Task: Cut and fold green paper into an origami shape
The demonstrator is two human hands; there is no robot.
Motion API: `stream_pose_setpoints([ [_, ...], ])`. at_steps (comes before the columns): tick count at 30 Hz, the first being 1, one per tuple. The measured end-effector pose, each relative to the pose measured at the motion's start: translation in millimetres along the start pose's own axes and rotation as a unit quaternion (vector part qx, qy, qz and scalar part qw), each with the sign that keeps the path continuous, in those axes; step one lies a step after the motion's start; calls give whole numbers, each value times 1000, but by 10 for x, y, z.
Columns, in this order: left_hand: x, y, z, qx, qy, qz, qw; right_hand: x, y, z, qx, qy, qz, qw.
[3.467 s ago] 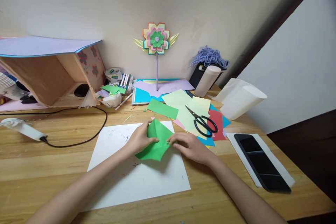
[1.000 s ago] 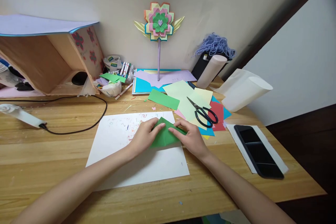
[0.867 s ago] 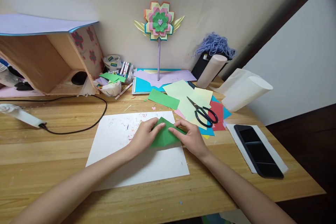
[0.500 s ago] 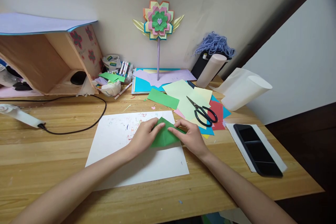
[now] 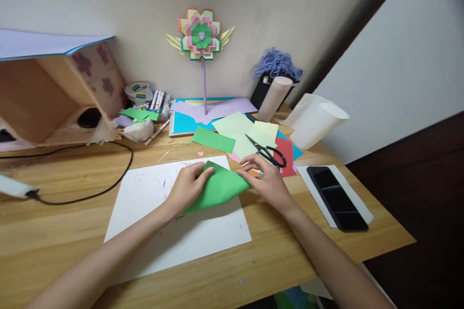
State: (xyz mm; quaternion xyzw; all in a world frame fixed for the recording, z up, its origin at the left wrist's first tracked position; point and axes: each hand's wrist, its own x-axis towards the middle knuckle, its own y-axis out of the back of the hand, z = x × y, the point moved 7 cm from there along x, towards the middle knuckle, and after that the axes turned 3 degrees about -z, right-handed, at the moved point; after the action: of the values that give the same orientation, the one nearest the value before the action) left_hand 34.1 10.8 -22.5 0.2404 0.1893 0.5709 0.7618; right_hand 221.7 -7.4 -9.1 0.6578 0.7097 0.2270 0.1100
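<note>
A folded sheet of green paper (image 5: 223,186) is held up over a white sheet of paper (image 5: 221,231) on the wooden table. My left hand (image 5: 186,183) grips its left side, thumb on top and the fingers partly hidden behind. At the right corner, my right hand (image 5: 266,181) pinches the green paper between thumb and fingers. Black-handled scissors (image 5: 266,149) lie just beyond my right hand, on pale yellow-green paper (image 5: 234,128). A green paper strip (image 5: 213,139) rests on the table behind the white sheet.
A paper flower (image 5: 201,36) on a purple stem stands at the back. To the right are a phone (image 5: 337,198), a paper roll (image 5: 319,120) and a black holder with blue yarn (image 5: 278,65). On the left are an open box (image 5: 39,91) and a black cable (image 5: 83,198).
The view has turned right, so everything sits further left. The green paper now shows a wider, smoother face, and my right hand has moved out to its right corner.
</note>
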Motion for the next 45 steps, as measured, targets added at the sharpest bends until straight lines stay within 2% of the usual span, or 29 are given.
stream_pose_setpoints([
  [2, 71, -74, 37, 3, -4, -1, 1000, -112, 381, 161, -68, -30, 67, 995],
  [3, 112, -143, 75, 1, -9, -10, 1000, -217, 623, 271, -117, -53, 124, 984],
  [4, 155, -232, 129, 1, -18, -24, 1000, -354, 871, 388, -179, -82, 184, 963],
  [6, 236, -455, 274, -2, -47, -63, 997, -675, 1299, 658, -303, -181, 269, 896],
  [8, 305, -688, 433, -4, -77, -100, 992, -968, 1564, 956, -358, -303, 278, 838],
  [9, 334, -796, 499, -4, -87, -113, 990, -1060, 1624, 1067, -356, -332, 265, 832],
  [11, 378, -980, 590, 0, -96, -129, 987, -1132, 1658, 1174, -336, -330, 250, 846],
  [14, 391, -1184, 622, 5, -101, -144, 984, -1123, 1657, 1164, -333, -314, 269, 848],
  [18, 324, -1305, 554, 26, -102, -147, 983, -1072, 1639, 1131, -336, -303, 274, 848],
  [22, 248, -1340, 530, 30, -110, -165, 980, -1118, 1762, 1242, -309, -285, 250, 872],
  [25, 240, -1324, 538, 30, -116, -160, 980, -1240, 2017, 1415, -230, -312, 229, 893],
  [28, 249, -1308, 543, 31, -119, -151, 981, -1326, 2202, 1559, -125, -366, 145, 911],
  [30, 250, -1306, 549, 30, -120, -150, 981, -1319, 2258, 1556, -100, -377, 84, 917],
  [34, 248, -1298, 564, 30, -116, -150, 981, -1216, 2251, 1488, -137, -381, 0, 914],
  [36, 250, -1297, 566, 30, -114, -150, 982, -1161, 2225, 1478, -164, -382, -19, 909],
  [45, 263, -1329, 530, 35, -105, -159, 981, -1129, 2240, 1561, -201, -388, -19, 899],
])
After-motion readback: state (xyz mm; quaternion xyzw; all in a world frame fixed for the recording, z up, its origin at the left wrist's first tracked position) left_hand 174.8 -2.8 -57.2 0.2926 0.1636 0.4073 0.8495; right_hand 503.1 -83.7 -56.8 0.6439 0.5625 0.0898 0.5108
